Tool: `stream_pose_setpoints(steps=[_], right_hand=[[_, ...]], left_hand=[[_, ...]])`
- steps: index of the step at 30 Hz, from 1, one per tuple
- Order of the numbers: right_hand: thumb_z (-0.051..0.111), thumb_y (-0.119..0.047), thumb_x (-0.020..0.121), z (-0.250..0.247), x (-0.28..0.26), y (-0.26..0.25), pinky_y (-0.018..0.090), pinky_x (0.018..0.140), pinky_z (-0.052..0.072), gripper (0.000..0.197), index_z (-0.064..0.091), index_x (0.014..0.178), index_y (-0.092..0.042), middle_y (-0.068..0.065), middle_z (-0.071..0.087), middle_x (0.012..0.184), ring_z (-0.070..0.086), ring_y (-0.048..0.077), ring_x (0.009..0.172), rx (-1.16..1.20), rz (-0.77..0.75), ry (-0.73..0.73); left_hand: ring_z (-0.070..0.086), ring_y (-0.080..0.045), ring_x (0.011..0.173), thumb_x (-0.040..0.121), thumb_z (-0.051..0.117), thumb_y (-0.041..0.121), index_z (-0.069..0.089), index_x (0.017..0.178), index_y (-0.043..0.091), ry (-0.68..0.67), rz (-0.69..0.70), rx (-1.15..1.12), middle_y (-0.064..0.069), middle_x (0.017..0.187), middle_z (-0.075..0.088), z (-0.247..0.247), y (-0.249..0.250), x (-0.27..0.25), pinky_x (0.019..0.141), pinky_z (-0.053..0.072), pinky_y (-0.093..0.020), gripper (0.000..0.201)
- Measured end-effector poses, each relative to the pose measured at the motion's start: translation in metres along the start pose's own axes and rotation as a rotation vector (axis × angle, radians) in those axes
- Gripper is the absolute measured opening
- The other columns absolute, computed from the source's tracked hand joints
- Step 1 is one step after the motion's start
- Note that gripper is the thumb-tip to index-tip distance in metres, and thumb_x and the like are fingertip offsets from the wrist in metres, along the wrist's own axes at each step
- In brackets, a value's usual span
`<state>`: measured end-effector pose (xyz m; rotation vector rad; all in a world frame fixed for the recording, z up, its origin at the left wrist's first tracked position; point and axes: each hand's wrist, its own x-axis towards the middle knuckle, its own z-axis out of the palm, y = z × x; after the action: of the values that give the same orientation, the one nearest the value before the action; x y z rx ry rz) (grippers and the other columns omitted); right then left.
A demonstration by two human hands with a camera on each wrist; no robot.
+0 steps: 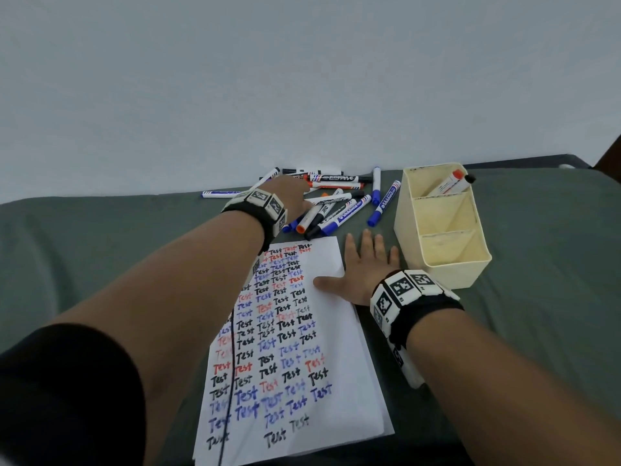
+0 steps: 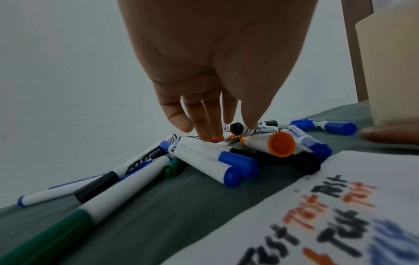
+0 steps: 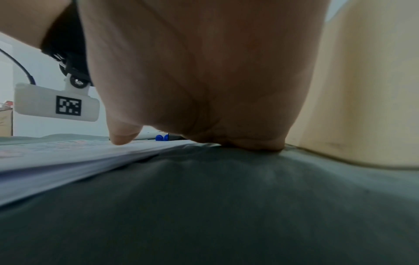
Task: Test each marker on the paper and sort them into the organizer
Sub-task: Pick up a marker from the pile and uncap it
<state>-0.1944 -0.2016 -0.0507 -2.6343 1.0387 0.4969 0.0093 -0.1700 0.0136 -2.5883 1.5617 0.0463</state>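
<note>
Paper [image 1: 304,334] lies under my right hand [image 1: 364,270], flat, fingers spread. Beyond the paper, my left hand [image 2: 211,75] hangs over the marker pile [image 2: 238,148]; its fingers [image 2: 207,129], loosely apart, touch barrels lying crosswise.

Colours on the grey-green cloth [image 1: 100,250]

White markers [image 1: 339,210] with blue, black, orange, green caps; white paper [image 1: 336,331] with black, blue, red-orange "Test" words; cream organizer [image 1: 447,274]; black-and-white checkered wristbands [image 1: 403,290].

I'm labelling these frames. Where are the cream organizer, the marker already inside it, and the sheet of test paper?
organizer [image 1: 445,275]: head view, bare near wall.
marker in organizer [image 1: 452,183]: head view, middle of its white barrel.
paper [image 1: 336,331]: head view, blank right margin.
</note>
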Motion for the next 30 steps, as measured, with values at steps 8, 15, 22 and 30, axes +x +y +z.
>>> stream_pose_setpoints(steps=[8,15,22,30], right_hand=[[0.047,-0.076,0.087,-0.009,0.001,0.003,0.063,0.121,0.012,0.103,-0.006,0.161,-0.026,0.006,0.004,0.170,0.005,0.031,0.156,0.189,-0.112,0.172],[0.059,-0.051,0.094,-0.016,-0.004,0.002,0.044,0.097,0.048,0.090,0.000,0.158,-0.033,0.008,0.046,0.139,0.049,0.030,0.125,0.263,-0.255,0.473],[0.059,-0.044,0.097,-0.022,-0.014,0.001,0.039,0.083,0.053,0.070,0.018,0.154,-0.045,0.005,0.056,0.119,0.059,0.026,0.105,0.206,-0.384,0.475],[0.060,-0.025,0.096,-0.024,-0.017,-0.002,0.030,0.071,0.041,0.020,0.062,0.115,-0.029,-0.007,0.054,0.096,0.059,0.018,0.093,0.262,-0.434,0.537]], left_hand=[[0.057,-0.018,0.085,0.097,0.054,0.026,0.068,0.108,0.016,0.181,0.006,-0.115,0.002,0.092,0.062,0.009,-0.006,-0.007,0.073,0.043,-0.027,0.020],[0.043,-0.005,0.067,0.093,0.066,0.021,0.072,0.106,0.015,0.431,0.140,-0.278,0.015,0.078,0.043,0.007,-0.021,-0.061,0.060,0.030,-0.015,0.016],[0.054,-0.018,0.081,0.089,0.072,0.010,0.073,0.105,0.007,0.525,0.507,-0.229,-0.002,0.086,0.062,0.009,-0.015,-0.132,0.077,0.041,-0.023,0.016],[0.040,0.005,0.092,0.091,0.070,0.038,0.056,0.130,0.023,0.392,0.407,-0.329,0.016,0.104,0.048,0.017,-0.007,-0.151,0.085,0.037,-0.014,0.044]])
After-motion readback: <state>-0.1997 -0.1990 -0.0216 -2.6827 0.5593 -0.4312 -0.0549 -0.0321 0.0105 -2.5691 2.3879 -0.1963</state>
